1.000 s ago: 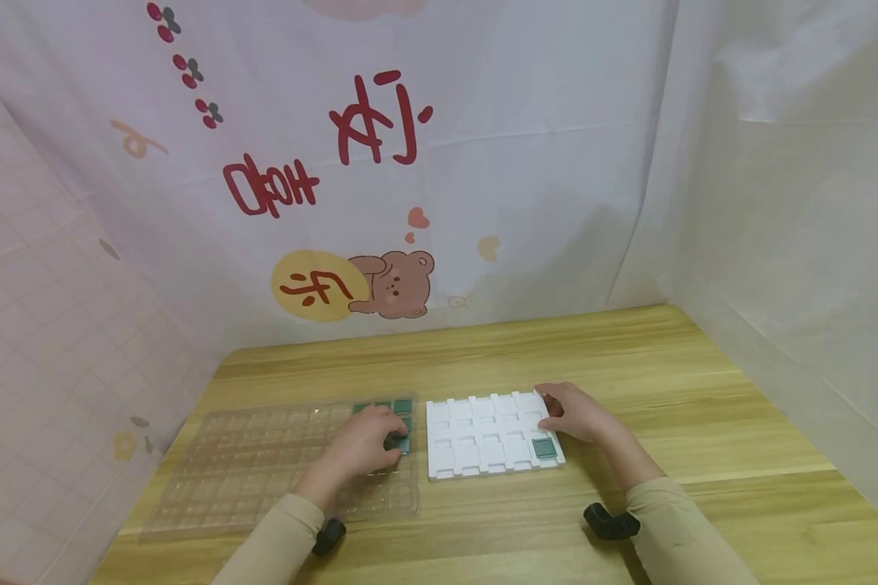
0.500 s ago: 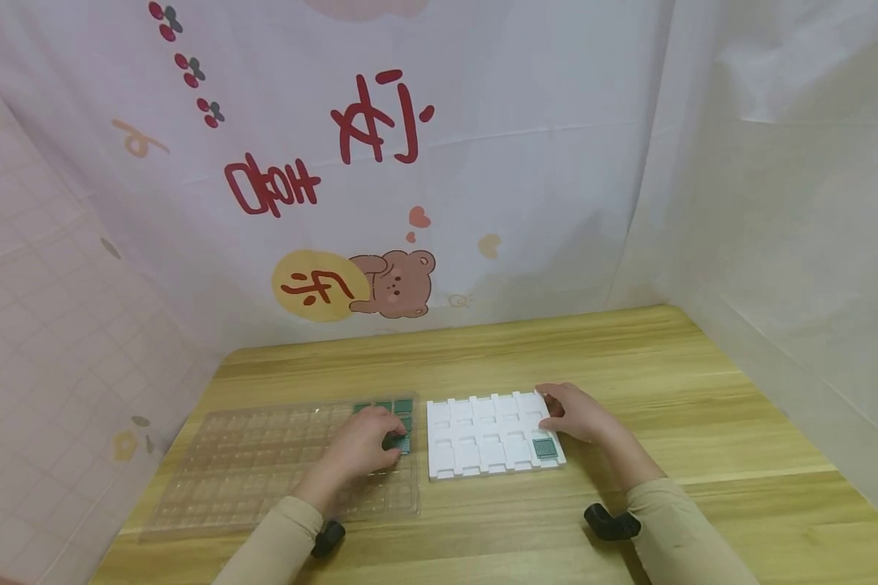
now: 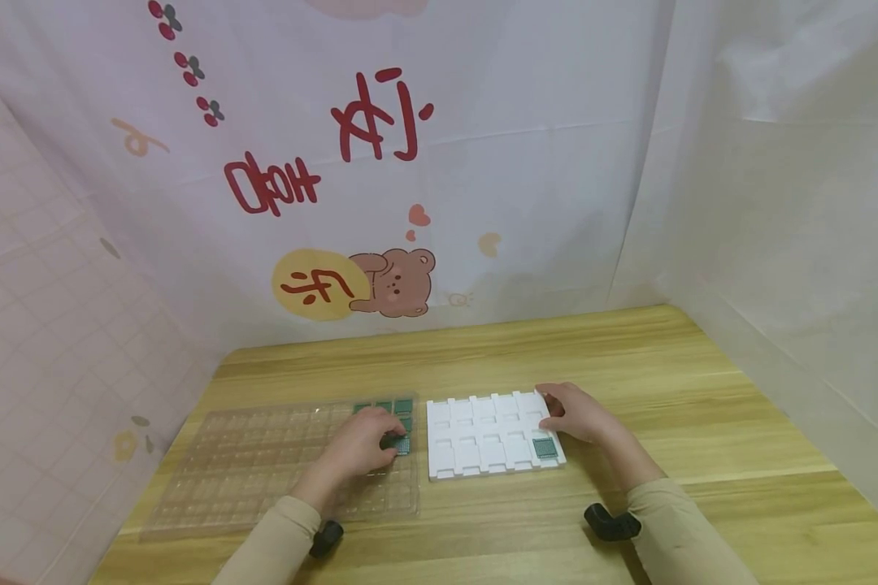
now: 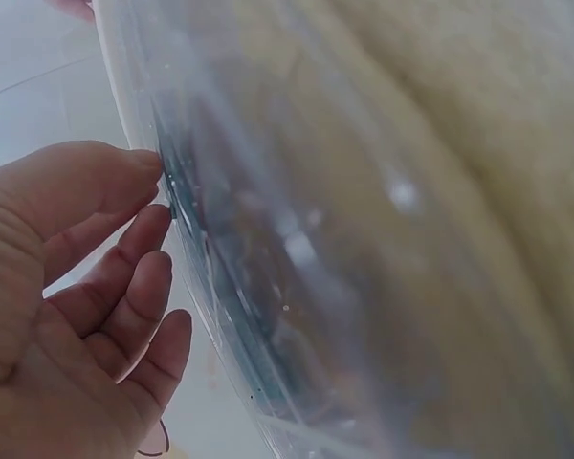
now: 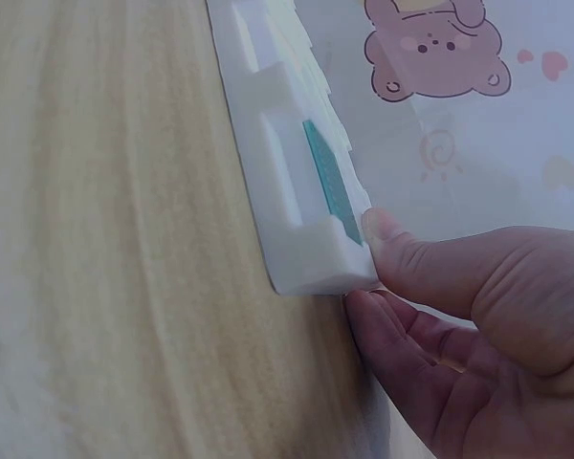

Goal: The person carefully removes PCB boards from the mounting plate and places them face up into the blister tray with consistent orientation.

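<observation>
My left hand (image 3: 364,443) is over the right end of a clear plastic tray (image 3: 227,463). In the left wrist view its thumb and forefinger pinch the edge of a small green circuit board (image 4: 169,196); the board's dotted face shows beside the fingertips in the head view. Several more green boards (image 3: 404,405) sit in the tray's far right pockets, partly hidden by the hand. My right hand (image 3: 576,413) grips the right edge of a white pocketed tray (image 3: 449,435), thumb on its rim and fingers at its side. One green board (image 3: 545,448) lies in its near right pocket.
Both trays lie side by side on a wood-grain table (image 3: 629,357), with a narrow gap between them. A printed cloth (image 3: 541,162) hangs behind the table and along its sides. Black wrist devices (image 3: 611,522) are worn at both cuffs.
The fingers of my left hand shift slightly, and a bit more of the dotted board shows beside them. My right hand and the white tray stay in place.
</observation>
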The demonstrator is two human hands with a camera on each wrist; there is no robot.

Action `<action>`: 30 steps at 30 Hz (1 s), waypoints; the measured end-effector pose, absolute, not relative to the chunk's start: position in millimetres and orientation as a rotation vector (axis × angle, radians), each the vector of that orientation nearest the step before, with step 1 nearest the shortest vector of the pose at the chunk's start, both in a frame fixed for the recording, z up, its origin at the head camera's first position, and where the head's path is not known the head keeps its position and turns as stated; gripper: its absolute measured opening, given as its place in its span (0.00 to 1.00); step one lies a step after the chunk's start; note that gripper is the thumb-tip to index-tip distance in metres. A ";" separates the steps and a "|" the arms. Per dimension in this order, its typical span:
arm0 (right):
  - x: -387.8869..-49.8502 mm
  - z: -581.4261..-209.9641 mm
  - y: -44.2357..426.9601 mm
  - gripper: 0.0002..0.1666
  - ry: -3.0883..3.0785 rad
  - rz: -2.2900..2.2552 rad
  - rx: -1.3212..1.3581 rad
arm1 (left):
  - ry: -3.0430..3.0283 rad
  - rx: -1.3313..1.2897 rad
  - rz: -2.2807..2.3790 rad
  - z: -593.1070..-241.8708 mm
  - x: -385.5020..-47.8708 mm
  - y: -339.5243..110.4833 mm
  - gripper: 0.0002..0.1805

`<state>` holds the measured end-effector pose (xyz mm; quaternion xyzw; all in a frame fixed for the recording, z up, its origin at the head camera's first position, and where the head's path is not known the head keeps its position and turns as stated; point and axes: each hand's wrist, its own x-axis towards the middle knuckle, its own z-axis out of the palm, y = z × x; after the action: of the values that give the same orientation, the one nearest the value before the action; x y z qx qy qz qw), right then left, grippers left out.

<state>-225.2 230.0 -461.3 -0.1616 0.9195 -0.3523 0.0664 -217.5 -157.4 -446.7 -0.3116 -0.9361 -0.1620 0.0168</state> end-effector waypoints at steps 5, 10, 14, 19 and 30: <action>-224.6 -460.9 231.0 0.38 2.763 -1.058 -0.485 | -2.901 -0.984 -0.497 -445.2 -216.0 -159.8 0.12; -224.1 -459.8 231.6 0.38 2.758 -1.058 -0.485 | -2.910 -0.947 -0.501 -443.1 -213.9 -162.8 0.12; -224.2 -458.3 231.3 0.38 2.759 -1.056 -0.478 | -2.908 -0.921 -0.512 -441.2 -211.9 -165.2 0.12; -225.1 -458.2 231.2 0.38 2.764 -1.048 -0.465 | -2.892 -0.919 -0.490 -440.7 -210.7 -166.7 0.12; -229.0 -457.7 230.7 0.38 2.776 -1.026 -0.471 | -2.876 -0.949 -0.472 -443.2 -213.8 -168.2 0.10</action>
<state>-229.0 230.7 -457.7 -0.1567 0.9239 -0.3416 0.0724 -213.8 -168.2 -443.2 -0.3094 -0.9376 -0.1538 0.0384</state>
